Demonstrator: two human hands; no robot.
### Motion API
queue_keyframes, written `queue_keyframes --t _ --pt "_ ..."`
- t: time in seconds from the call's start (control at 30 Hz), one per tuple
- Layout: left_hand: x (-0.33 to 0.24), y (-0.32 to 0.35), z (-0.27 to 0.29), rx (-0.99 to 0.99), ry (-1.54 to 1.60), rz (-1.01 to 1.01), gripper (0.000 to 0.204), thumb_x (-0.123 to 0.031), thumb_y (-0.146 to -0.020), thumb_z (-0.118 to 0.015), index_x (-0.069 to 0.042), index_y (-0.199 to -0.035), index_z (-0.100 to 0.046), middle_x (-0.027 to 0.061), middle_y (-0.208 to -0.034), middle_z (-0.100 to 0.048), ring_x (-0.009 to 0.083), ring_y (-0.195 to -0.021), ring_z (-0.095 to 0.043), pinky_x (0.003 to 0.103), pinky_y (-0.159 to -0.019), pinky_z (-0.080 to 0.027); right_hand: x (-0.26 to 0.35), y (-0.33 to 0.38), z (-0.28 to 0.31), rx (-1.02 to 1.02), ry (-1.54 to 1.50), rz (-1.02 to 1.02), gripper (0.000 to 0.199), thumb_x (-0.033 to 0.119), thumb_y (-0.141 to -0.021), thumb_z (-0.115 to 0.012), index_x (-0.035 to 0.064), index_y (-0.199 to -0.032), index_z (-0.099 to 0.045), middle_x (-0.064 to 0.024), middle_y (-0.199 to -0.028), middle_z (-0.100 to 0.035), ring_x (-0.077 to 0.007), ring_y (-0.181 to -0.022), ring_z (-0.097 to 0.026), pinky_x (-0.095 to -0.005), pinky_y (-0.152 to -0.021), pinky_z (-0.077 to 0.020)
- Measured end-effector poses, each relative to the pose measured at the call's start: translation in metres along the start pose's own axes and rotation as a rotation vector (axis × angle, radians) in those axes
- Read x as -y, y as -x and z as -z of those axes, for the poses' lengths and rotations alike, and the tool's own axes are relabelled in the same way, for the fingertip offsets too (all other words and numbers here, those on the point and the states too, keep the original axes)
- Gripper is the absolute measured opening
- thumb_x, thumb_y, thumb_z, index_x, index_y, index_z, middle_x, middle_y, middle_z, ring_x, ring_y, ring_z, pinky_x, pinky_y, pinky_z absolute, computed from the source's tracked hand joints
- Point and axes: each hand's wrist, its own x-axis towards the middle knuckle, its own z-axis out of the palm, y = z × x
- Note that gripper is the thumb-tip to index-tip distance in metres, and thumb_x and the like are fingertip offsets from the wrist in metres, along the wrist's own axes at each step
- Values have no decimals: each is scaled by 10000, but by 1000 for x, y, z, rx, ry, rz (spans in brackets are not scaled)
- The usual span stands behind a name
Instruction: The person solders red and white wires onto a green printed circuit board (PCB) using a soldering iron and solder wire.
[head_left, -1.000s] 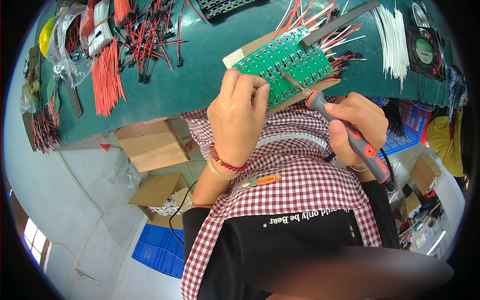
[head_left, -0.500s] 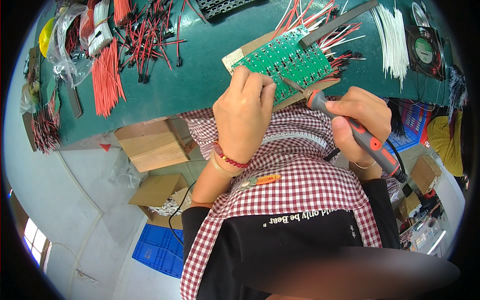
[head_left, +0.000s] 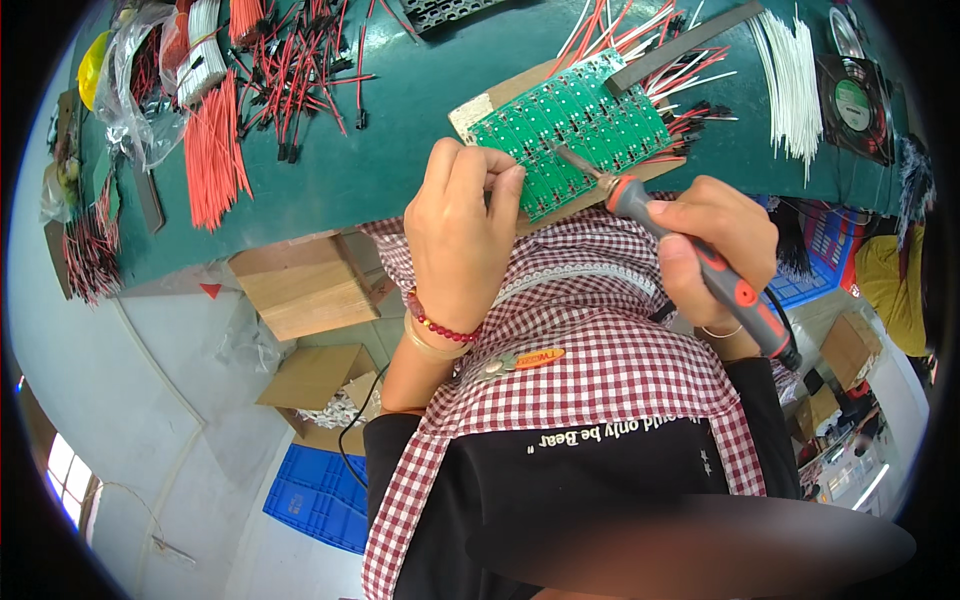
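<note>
A green circuit board panel with rows of small parts lies tilted on a piece of board near the table's front edge. My right hand is wrapped round the grey and red handle of a soldering iron. The iron's tip points left over the middle of the panel; whether it touches cannot be made out. Beside the panel's left end is my left hand, thumb and fingers pinched together. What they hold, if anything, is hidden. A dark metal bar lies across the panel's far right corner.
Red and white wires spread behind the panel. A bundle of white wires and a small fan lie to the right. At the left are red wires and black-tipped leads on the green table.
My left hand has moved left, off the panel's middle toward its left end. The soldering iron has shifted slightly left, still in my right hand.
</note>
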Motion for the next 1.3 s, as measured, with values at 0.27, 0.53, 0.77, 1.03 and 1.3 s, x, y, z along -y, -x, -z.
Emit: queue_keyframes --t 0.27,0.53,0.77,1.03,1.3 --pt "0 -2 0 -20 -84 -25 125 -31 -796 -722 -44 -813 -598 76 -801 -558 229 -626 -627 338 -512 -475 2 1 -10 28 60 1 247 2 -609 -626 -33 -849 -669 -92 -583 -545 -219 -469 -534 -308 -451 -427" --pt "2 -3 -1 -31 -75 -56 124 -37 -797 -721 -43 -806 -598 81 -800 -558 243 -621 -622 349 -509 -470 3 2 -12 23 63 12 252 19 -601 -641 -42 -843 -670 -98 -582 -549 -224 -463 -540 -305 -447 -431" --pt "0 -4 -6 -15 -61 -61 112 -31 -803 -709 -40 -821 -598 98 -829 -550 278 -638 -609 380 -538 -482 10 5 -20 4 116 64 261 22 -595 -657 -36 -849 -676 -83 -592 -532 -219 -479 -539 -307 -444 -424" --pt "-4 2 1 -35 -70 -103 102 4 -808 -689 -16 -847 -598 107 -833 -520 272 -651 -596 383 -555 -475 11 6 -12 7 126 90 278 18 -602 -663 -41 -872 -689 -73 -610 -540 -206 -484 -533 -304 -440 -409" --pt "-9 3 3 -41 -55 -16 138 -22 -793 -753 -2 -811 -618 60 -713 -532 131 -542 -473 288 -491 -382 5 6 -13 -24 83 110 271 16 -594 -647 -43 -856 -683 -83 -599 -541 -207 -471 -523 -305 -432 -395"
